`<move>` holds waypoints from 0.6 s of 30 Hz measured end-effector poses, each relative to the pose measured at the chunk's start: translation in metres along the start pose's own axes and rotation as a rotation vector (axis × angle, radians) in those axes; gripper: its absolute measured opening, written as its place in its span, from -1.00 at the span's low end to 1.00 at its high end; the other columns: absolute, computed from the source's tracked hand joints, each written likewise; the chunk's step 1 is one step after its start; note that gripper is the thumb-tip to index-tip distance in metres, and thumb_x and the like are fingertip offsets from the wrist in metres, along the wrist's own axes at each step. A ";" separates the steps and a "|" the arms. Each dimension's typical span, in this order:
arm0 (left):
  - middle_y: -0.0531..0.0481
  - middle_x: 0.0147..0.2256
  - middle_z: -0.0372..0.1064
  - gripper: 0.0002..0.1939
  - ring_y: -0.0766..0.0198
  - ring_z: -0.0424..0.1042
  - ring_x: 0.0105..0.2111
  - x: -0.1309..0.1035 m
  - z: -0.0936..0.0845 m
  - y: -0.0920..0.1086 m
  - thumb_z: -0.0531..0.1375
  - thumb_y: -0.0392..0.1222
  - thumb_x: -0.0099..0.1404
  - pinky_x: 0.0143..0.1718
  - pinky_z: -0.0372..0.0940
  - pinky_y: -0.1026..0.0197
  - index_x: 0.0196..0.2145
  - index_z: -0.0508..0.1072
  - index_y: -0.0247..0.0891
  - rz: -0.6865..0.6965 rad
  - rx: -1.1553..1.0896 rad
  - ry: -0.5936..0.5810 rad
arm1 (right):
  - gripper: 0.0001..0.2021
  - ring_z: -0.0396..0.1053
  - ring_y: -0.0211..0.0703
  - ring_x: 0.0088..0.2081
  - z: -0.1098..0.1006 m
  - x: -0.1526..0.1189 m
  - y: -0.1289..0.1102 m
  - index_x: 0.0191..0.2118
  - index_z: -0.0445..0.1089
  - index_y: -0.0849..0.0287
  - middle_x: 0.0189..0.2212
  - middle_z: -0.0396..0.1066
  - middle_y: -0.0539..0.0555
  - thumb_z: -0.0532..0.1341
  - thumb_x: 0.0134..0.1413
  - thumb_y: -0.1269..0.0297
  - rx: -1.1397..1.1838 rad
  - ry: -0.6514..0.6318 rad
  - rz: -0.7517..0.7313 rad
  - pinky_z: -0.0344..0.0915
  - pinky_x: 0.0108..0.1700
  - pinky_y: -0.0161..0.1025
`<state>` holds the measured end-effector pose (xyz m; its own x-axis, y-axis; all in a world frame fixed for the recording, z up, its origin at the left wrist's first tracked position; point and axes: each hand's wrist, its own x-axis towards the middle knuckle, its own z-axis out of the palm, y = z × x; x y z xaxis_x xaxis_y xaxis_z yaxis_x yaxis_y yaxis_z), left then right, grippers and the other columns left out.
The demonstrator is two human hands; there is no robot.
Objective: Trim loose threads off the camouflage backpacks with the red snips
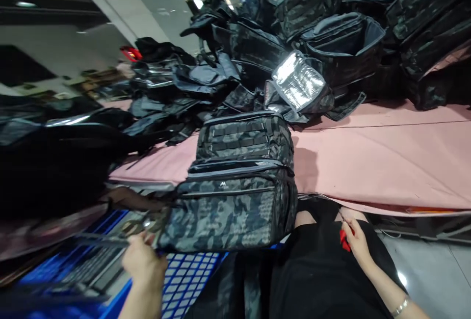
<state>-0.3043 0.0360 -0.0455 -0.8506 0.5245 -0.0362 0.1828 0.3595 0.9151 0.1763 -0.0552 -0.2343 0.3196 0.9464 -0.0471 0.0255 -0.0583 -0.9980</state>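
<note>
A grey-black camouflage backpack (228, 211) lies across the front edge of the pink-covered table and hangs over it towards my lap. At its lower left corner, my left hand (143, 260) is closed, its fingers curled by a strap; blur hides which part it grips. My right hand (356, 243), resting over my right thigh, is closed round a small red-handled tool (345, 239) with a thin dark tip, perhaps thread snips. The tool is apart from the backpack.
Black and camouflage bags (253, 39) are heaped along the back of the pink table (368, 157). A silver-lined piece (300, 81) lies among them. Below left stands a blue plastic crate (191, 275). Another person's dark-clothed arm (128, 199) reaches in from the left.
</note>
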 end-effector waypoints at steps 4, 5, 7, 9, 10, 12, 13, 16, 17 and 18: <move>-0.17 -0.07 0.33 -0.64 0.23 0.41 -0.21 -0.023 0.005 -0.008 -0.13 -0.05 0.31 -0.38 0.34 0.27 -0.13 0.32 -0.26 -0.123 -0.142 -0.183 | -0.45 0.21 -0.31 -0.57 -0.004 -0.010 0.025 -0.25 0.32 0.28 -0.53 0.28 0.01 0.19 -0.12 -0.18 0.052 0.016 0.181 0.18 -0.56 -0.39; -0.17 -0.06 0.33 -0.64 0.22 0.40 -0.18 -0.028 0.012 -0.009 -0.10 -0.02 0.31 -0.35 0.34 0.27 -0.14 0.34 -0.26 -0.128 -0.153 -0.238 | -0.44 0.15 -0.35 -0.61 -0.005 -0.011 0.026 -0.25 0.31 0.28 -0.55 0.25 -0.02 0.21 -0.16 -0.19 0.071 0.014 0.213 0.13 -0.61 -0.41; -0.15 -0.01 0.28 -0.61 0.20 0.36 -0.12 -0.035 0.029 -0.012 -0.02 0.05 0.27 -0.33 0.34 0.27 -0.13 0.37 -0.25 -0.121 -0.143 -0.286 | -0.42 0.07 -0.41 -0.65 -0.005 -0.010 0.025 -0.25 0.29 0.28 -0.56 0.22 -0.04 0.23 -0.20 -0.20 0.112 0.014 0.242 0.08 -0.65 -0.43; -0.13 0.01 0.26 -0.60 0.18 0.33 -0.11 -0.040 0.044 -0.014 0.04 0.07 0.22 -0.36 0.33 0.29 -0.13 0.39 -0.26 -0.109 -0.108 -0.282 | -0.41 0.04 -0.43 -0.66 -0.004 -0.008 0.024 -0.24 0.27 0.27 -0.56 0.20 -0.05 0.25 -0.21 -0.19 0.137 0.013 0.254 0.06 -0.66 -0.44; -0.13 0.01 0.26 -0.59 0.18 0.32 -0.12 -0.041 0.049 -0.016 0.06 0.06 0.20 -0.38 0.32 0.29 -0.13 0.39 -0.28 -0.104 -0.088 -0.273 | -0.41 0.03 -0.43 -0.66 -0.003 -0.007 0.024 -0.24 0.26 0.27 -0.56 0.19 -0.06 0.25 -0.21 -0.19 0.139 0.010 0.264 0.05 -0.66 -0.45; -0.13 -0.02 0.28 -0.58 0.17 0.31 -0.12 -0.045 0.053 -0.019 0.07 0.03 0.19 -0.37 0.31 0.30 -0.11 0.39 -0.31 -0.100 -0.062 -0.264 | -0.41 0.02 -0.44 -0.65 -0.003 -0.006 0.025 -0.22 0.25 0.25 -0.57 0.16 -0.08 0.25 -0.21 -0.19 0.137 0.006 0.288 0.04 -0.67 -0.46; -0.13 -0.03 0.28 -0.58 0.18 0.30 -0.11 -0.046 0.052 -0.020 0.06 0.02 0.20 -0.36 0.30 0.30 -0.10 0.38 -0.31 -0.100 -0.056 -0.265 | -0.41 0.02 -0.44 -0.65 -0.003 -0.005 0.027 -0.22 0.24 0.24 -0.57 0.15 -0.09 0.25 -0.21 -0.19 0.140 0.008 0.298 0.03 -0.67 -0.47; -0.11 -0.05 0.27 -0.58 0.23 0.29 -0.11 -0.050 0.044 -0.020 0.02 0.03 0.23 -0.31 0.30 0.32 -0.09 0.38 -0.29 -0.102 -0.050 -0.283 | -0.44 0.01 -0.46 -0.64 -0.005 -0.003 0.032 -0.25 0.24 0.24 -0.55 0.15 -0.09 0.27 -0.22 -0.17 0.148 -0.001 0.307 0.03 -0.65 -0.48; -0.11 -0.06 0.27 -0.58 0.25 0.31 -0.14 -0.050 0.040 -0.019 0.01 0.05 0.23 -0.32 0.30 0.32 -0.09 0.38 -0.28 -0.111 -0.044 -0.295 | -0.45 0.02 -0.46 -0.63 -0.005 -0.002 0.034 -0.26 0.24 0.24 -0.54 0.16 -0.08 0.27 -0.22 -0.16 0.140 -0.007 0.307 0.03 -0.64 -0.48; -0.12 -0.10 0.27 -0.57 0.26 0.33 -0.20 -0.050 0.038 -0.016 0.00 0.07 0.24 -0.35 0.31 0.31 -0.09 0.37 -0.27 -0.130 -0.035 -0.312 | -0.45 0.03 -0.45 -0.62 -0.005 -0.001 0.036 -0.27 0.24 0.24 -0.53 0.18 -0.07 0.27 -0.21 -0.16 0.126 -0.016 0.308 0.04 -0.63 -0.48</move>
<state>-0.2461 0.0333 -0.0735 -0.6730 0.6889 -0.2693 0.0613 0.4148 0.9079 0.1817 -0.0603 -0.2699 0.2795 0.8954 -0.3467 -0.1881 -0.3030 -0.9342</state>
